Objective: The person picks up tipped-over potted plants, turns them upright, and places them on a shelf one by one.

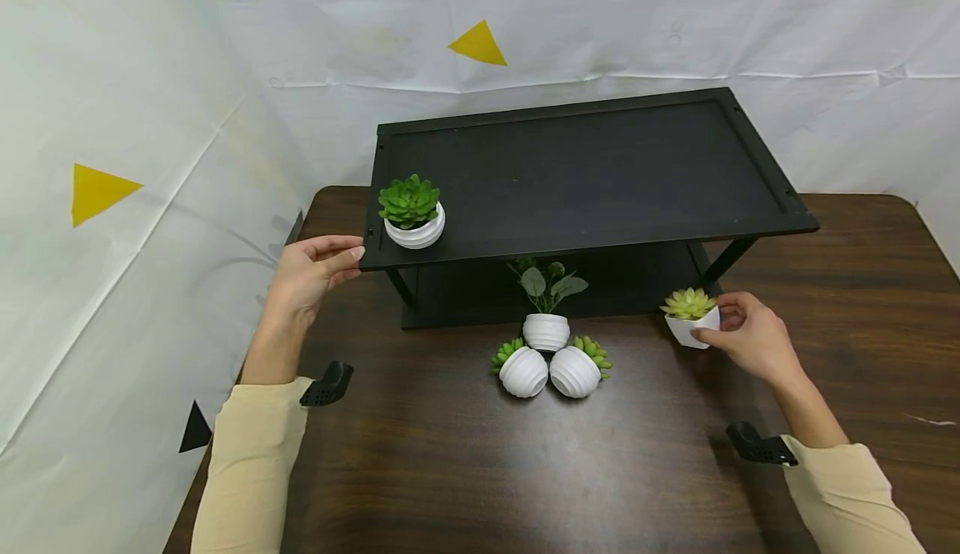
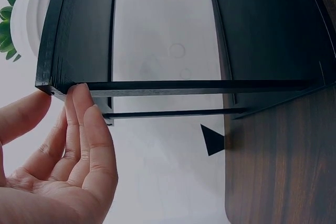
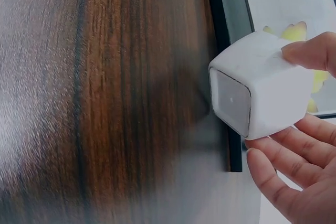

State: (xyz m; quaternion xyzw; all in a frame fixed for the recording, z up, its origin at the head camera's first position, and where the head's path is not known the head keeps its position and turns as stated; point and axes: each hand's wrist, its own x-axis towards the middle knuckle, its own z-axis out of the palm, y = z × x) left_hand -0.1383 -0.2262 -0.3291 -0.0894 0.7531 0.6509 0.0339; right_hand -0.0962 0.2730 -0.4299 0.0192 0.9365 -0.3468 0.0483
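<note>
My left hand (image 1: pixel 311 275) pinches the front left corner of a black two-tier shelf (image 1: pixel 592 179); in the left wrist view the thumb is at the edge and the fingers (image 2: pixel 97 145) are under the top board. Near that corner, a green succulent in a round white pot (image 1: pixel 415 233) stands on the top board. My right hand (image 1: pixel 753 337) grips a square white pot (image 1: pixel 690 331) with a yellow-green succulent, by the shelf's front right. Its underside shows in the right wrist view, where the pot (image 3: pixel 278 95) is tilted above the table, between thumb and fingers.
Before the shelf's middle, a white ribbed pot (image 1: pixel 546 331) with leafy stems stands upright. Two more ribbed pots with succulents, one left (image 1: pixel 523 372) and one right (image 1: pixel 575 372), lie tipped in front. The brown wooden table (image 1: pixel 525 487) meets white sheeted walls at back and left.
</note>
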